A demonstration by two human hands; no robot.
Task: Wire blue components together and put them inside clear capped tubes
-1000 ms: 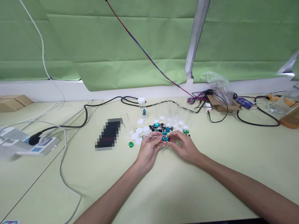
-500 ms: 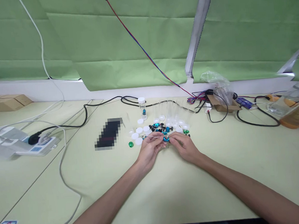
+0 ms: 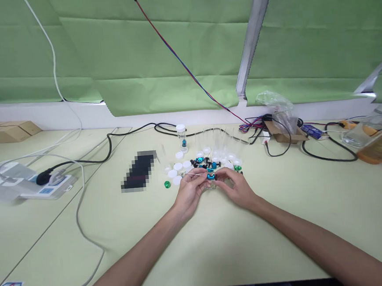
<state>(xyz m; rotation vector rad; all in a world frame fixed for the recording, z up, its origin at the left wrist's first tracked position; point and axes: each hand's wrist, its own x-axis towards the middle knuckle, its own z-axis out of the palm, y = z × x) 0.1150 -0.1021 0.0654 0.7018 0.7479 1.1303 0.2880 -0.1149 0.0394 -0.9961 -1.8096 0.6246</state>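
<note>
My left hand (image 3: 190, 189) is closed around a small shiny blue metal part (image 3: 211, 176) and a thin metal rod (image 3: 191, 173) that sticks out to the left. My right hand (image 3: 234, 186) curls in from the other side, its fingertips at the dark right end of the blue part. A thin bent wire shows below the fingertips; whose grip it is in, I cannot tell. Just behind the hands lies a pile of blue and black small parts (image 3: 200, 160) among white round caps (image 3: 178, 166). A green part (image 3: 167, 184) lies left of my left hand.
Clear tubes (image 3: 219, 138) stand behind the pile, beside a capped tube (image 3: 182, 139) holding a blue part. A blurred-out dark object (image 3: 139, 171) lies to the left. Power strips (image 3: 57, 188) and cables are far left; an open cardboard box (image 3: 286, 133) and an orange bottle (image 3: 381, 145) are right.
My right fingers have loosened and shifted slightly right at the blue part, so more of its dark end shows. My left hand stays almost in place.
</note>
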